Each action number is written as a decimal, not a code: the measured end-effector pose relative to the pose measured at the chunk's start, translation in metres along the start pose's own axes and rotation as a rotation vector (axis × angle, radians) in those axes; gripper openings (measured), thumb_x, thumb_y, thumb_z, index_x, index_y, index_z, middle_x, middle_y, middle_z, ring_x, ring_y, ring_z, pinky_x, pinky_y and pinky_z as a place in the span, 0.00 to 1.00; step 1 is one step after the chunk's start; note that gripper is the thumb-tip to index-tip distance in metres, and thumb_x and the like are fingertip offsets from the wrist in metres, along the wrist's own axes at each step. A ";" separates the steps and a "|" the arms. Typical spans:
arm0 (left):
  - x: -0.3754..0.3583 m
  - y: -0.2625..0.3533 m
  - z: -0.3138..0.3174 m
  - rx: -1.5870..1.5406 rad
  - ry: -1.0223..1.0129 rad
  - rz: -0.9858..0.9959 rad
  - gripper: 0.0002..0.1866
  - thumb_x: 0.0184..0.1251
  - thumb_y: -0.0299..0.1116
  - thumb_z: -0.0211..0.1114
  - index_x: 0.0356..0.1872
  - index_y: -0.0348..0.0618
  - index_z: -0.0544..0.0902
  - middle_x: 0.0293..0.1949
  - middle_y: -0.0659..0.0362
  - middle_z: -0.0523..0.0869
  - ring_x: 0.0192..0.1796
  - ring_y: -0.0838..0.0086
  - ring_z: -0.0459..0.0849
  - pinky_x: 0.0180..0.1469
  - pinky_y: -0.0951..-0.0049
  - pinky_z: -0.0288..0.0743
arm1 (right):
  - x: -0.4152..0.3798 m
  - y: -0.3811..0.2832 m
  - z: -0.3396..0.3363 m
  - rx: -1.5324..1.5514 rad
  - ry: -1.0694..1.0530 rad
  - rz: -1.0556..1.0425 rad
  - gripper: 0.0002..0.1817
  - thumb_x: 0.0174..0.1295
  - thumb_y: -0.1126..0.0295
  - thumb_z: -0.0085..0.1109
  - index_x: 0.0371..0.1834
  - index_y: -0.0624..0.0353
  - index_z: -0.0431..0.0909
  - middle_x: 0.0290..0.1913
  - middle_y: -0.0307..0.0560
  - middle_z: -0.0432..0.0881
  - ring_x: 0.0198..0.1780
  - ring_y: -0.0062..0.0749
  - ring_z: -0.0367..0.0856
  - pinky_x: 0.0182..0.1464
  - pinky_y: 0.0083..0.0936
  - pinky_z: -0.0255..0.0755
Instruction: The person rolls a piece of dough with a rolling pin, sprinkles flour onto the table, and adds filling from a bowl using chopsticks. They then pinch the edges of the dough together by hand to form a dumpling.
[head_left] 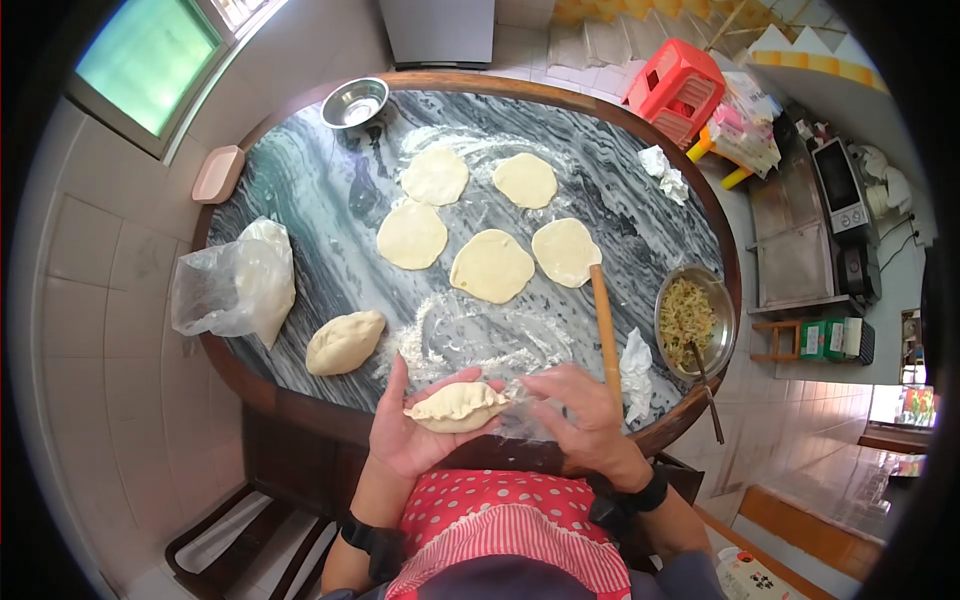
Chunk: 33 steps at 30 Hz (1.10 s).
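Note:
A pleated, filled dumpling [456,407] lies across the palm of my left hand [408,432], whose fingers are wrapped round it from below. My right hand [580,412] is at the dumpling's right end, blurred, with its fingers bent; whether they touch it is unclear. Left of my hands, a larger lump of dough [345,343] rests on the marble table [300,160]. Several flat dough rounds [492,266] lie beyond my hands, near scattered flour [450,335]. A rolling pin [605,335] stretches away from beside my right hand.
A metal bowl of filling [686,322] with a utensil is at the table's right edge. Crumpled paper [636,375] lies near it. A plastic bag [240,280] is at left, an empty metal bowl [355,103] at the far left, and a red stool [677,90] beyond the table.

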<state>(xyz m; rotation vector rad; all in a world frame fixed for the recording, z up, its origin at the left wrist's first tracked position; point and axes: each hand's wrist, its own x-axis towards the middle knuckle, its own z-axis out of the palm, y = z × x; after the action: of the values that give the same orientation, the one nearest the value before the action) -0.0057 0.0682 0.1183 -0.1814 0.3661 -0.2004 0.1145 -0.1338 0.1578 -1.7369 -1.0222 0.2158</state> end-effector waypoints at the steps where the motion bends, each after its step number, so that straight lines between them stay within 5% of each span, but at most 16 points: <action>1: -0.001 0.004 0.000 0.002 0.003 -0.003 0.51 0.72 0.72 0.42 0.70 0.24 0.64 0.71 0.27 0.61 0.74 0.38 0.64 0.74 0.37 0.57 | -0.007 0.004 0.002 0.044 0.037 0.099 0.12 0.52 0.83 0.69 0.41 0.63 0.83 0.39 0.51 0.84 0.40 0.44 0.83 0.41 0.33 0.76; 3: 0.000 0.009 0.000 0.030 0.018 -0.002 0.51 0.72 0.72 0.41 0.69 0.24 0.65 0.72 0.27 0.60 0.74 0.37 0.63 0.74 0.36 0.56 | -0.007 0.006 0.006 0.086 0.081 0.201 0.12 0.51 0.83 0.69 0.40 0.63 0.83 0.38 0.51 0.84 0.40 0.44 0.83 0.42 0.34 0.76; 15: 0.007 0.031 -0.001 0.201 0.027 -0.147 0.55 0.71 0.73 0.37 0.71 0.21 0.60 0.71 0.29 0.62 0.73 0.41 0.66 0.75 0.43 0.60 | -0.003 0.011 0.026 -0.147 -0.068 -0.081 0.19 0.48 0.75 0.75 0.44 0.59 0.81 0.44 0.49 0.83 0.45 0.48 0.82 0.50 0.40 0.73; 18: 0.007 0.033 0.001 0.378 0.141 -0.167 0.54 0.71 0.73 0.36 0.72 0.23 0.60 0.71 0.32 0.65 0.72 0.41 0.67 0.74 0.44 0.62 | 0.004 -0.004 0.028 -0.122 -0.031 -0.015 0.25 0.49 0.70 0.76 0.52 0.59 0.79 0.51 0.52 0.82 0.50 0.50 0.81 0.55 0.42 0.73; 22: 0.009 0.022 -0.027 0.386 0.283 -0.201 0.50 0.72 0.73 0.34 0.71 0.32 0.66 0.69 0.43 0.72 0.70 0.51 0.73 0.72 0.47 0.66 | -0.005 0.006 0.059 -0.153 -0.256 -0.004 0.37 0.54 0.64 0.73 0.68 0.58 0.70 0.63 0.59 0.73 0.60 0.55 0.77 0.60 0.44 0.73; 23: 0.007 0.026 -0.059 0.129 0.053 -0.273 0.48 0.71 0.74 0.34 0.70 0.36 0.68 0.67 0.46 0.74 0.68 0.54 0.76 0.70 0.49 0.69 | -0.012 0.014 0.068 -0.143 -0.316 0.049 0.36 0.55 0.65 0.72 0.68 0.58 0.70 0.63 0.59 0.73 0.60 0.56 0.77 0.60 0.42 0.73; 29: -0.011 0.023 -0.075 0.113 0.137 -0.270 0.49 0.70 0.75 0.35 0.70 0.38 0.66 0.67 0.45 0.74 0.68 0.54 0.75 0.71 0.52 0.67 | -0.026 0.038 0.093 0.177 -0.374 0.345 0.28 0.60 0.72 0.66 0.66 0.60 0.74 0.59 0.59 0.79 0.59 0.51 0.80 0.58 0.38 0.75; 33: -0.026 0.035 -0.060 0.297 0.345 -0.182 0.47 0.72 0.73 0.36 0.71 0.37 0.64 0.68 0.42 0.72 0.69 0.49 0.73 0.71 0.53 0.67 | -0.012 0.053 0.102 0.539 -0.193 0.948 0.21 0.68 0.70 0.61 0.63 0.65 0.75 0.51 0.56 0.84 0.54 0.37 0.84 0.54 0.32 0.79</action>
<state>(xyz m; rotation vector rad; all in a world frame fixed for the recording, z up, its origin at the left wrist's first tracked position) -0.0464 0.0999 0.0647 0.1169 0.6573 -0.4647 0.0752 -0.0758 0.0652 -1.5757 -0.1468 1.1594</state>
